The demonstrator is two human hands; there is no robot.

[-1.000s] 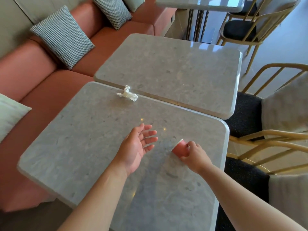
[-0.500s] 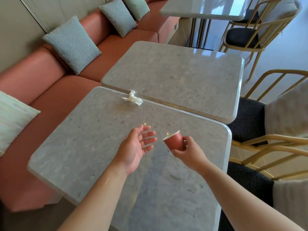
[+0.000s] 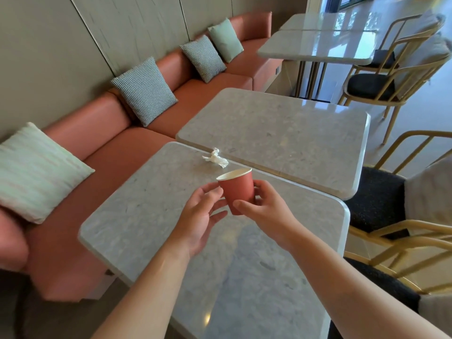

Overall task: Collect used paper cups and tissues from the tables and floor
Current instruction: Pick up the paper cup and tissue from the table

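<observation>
A red paper cup with a white rim is held upright above the near marble table. My right hand grips it, thumb across the front and fingers behind. My left hand is palm up with relaxed fingers, its fingertips touching the cup's left side. A crumpled white tissue lies on the near table's far edge, just beyond the cup.
A second marble table abuts the near one; another stands at the far right. A salmon bench with several cushions runs along the left wall. Gold-framed chairs with black seats line the right side.
My right hand lifted the cup off the table, turned it upright and carried it left to my open left hand. The view tilted upward.
</observation>
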